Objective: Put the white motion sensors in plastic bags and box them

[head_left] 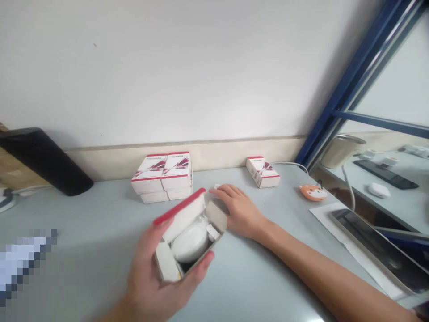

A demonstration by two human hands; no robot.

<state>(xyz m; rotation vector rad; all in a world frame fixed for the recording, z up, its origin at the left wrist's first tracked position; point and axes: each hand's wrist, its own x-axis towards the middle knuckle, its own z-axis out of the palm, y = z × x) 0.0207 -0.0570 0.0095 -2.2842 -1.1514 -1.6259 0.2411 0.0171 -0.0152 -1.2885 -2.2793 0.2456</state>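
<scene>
On my feed, my left hand [150,273] cups one open cardboard box [216,215] from below, its fingers curled around the side and its thumb against the rim, in a full grip rather than a pinch. Inside the box sits one round white case [189,241], with two white inserts [166,261] around it, though I can't make out every piece clearly. The box's red-edged lid [181,213] stands open. My right hand [239,212] lies on the gray table [100,223], fingers loosely spread and pinching nothing, right beside the box. Its fingertips reach one small white piece [217,186], too small to identify. Against the wall I count four closed boxes [161,176], stacked two on two, and one more closed box [263,172] to the right. Further right are one orange fox toy [313,192] and one tablet [375,248] on a white sheet [326,214]. One black object [43,161] leans at the left.
</scene>
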